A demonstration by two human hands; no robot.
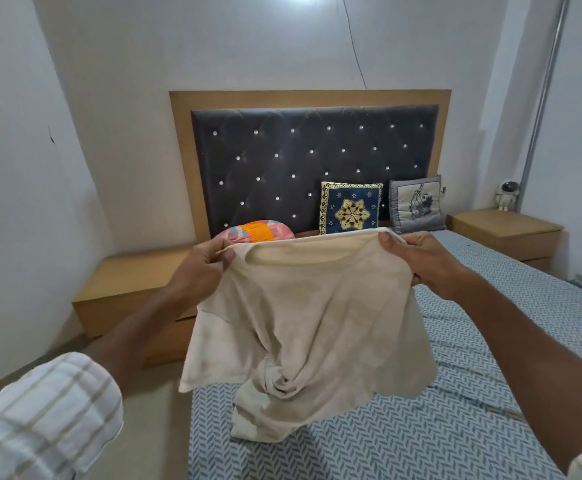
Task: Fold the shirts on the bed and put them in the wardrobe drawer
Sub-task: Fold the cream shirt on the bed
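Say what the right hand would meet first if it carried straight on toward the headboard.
Probably the blue and gold cushion leaning against the headboard. The right hand, gripping the shirt, is held above the bed with nothing visible between; depth is hard to judge.

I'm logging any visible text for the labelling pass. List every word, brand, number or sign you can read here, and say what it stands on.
None: no readable text shows in this view.
The cream shirt held up by the left hand and right hand shows no print or readable label.
The blue cushion and grey cushion carry patterns only, no lettering.
The astronaut figure is too small to show any marking.
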